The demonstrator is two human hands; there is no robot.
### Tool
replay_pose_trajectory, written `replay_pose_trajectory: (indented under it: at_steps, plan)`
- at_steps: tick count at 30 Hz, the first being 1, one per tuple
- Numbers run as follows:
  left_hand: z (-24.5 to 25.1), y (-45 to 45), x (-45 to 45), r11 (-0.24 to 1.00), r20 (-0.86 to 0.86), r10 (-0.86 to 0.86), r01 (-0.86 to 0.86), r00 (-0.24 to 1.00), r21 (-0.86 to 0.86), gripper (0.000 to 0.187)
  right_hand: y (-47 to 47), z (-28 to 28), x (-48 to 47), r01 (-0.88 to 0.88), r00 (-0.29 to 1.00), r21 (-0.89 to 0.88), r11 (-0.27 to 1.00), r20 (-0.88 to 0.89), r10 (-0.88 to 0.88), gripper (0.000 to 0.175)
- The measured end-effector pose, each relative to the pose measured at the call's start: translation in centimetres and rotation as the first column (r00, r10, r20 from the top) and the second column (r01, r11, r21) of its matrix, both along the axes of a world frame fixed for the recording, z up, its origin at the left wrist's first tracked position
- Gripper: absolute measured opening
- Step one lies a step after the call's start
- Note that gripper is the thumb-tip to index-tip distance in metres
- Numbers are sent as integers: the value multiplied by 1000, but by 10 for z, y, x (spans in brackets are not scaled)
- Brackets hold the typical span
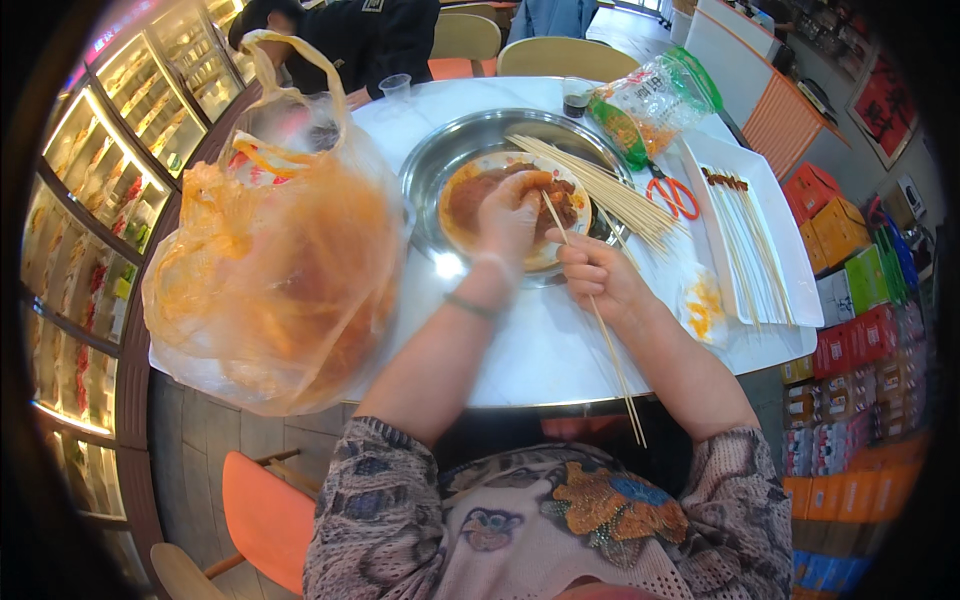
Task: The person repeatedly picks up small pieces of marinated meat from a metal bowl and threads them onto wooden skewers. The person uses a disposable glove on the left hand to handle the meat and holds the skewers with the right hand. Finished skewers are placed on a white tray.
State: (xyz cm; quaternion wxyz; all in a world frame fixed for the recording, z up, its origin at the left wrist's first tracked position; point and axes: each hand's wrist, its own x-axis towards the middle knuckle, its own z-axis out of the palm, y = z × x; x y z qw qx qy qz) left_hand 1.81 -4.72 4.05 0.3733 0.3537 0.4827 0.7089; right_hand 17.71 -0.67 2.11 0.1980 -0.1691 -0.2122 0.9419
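My left hand [516, 214], in a clear plastic glove, is over a patterned plate [454, 238] of sauced, reddish-brown meat pieces [474, 196]. Its fingers pinch some meat at the tip of a bamboo skewer; blur partly hides the grip. My right hand [600, 274], bare, holds bamboo skewers [611, 349] whose lower ends extend past the table edge. The plate sits inside a round stainless steel tray [427, 161]. A fan of loose bamboo skewers [600, 184] lies across the tray's right rim.
A large, orange-stained plastic bag [277, 277] fills the table's left side. At right are red-handled scissors [673, 196], a white tray [806, 304] with loaded skewers, a stained tissue [703, 304] and a food packet [652, 97]. A person [360, 45] sits across the table.
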Motion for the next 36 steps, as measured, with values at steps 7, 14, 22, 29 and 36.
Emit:
replay_pose_trajectory:
  at_steps: [7, 14, 22, 29, 36]
  plan:
    - [5, -3, 7, 998, -14, 56, -56, 998, -13, 24, -4, 2, -4, 41, 998, 30, 999, 47, -43, 25]
    - [-13, 9, -1, 993, -123, 114, -116, 986, -8, 23, -9, 2, -9, 75, 994, 150, 986, 63, -85, 25]
    - [-18, 14, -2, 983, -149, 174, -162, 973, 86, 26, -15, 9, -18, 134, 963, 384, 914, 165, -211, 19]
    - [-37, 28, -15, 969, -53, 218, -210, 975, 128, 34, -21, 22, -35, 123, 861, 562, 818, 349, -370, 15]
    - [-39, 28, -20, 970, -18, 223, -220, 975, 101, 31, -9, 0, -38, 30, 797, 872, 488, 274, -538, 14]
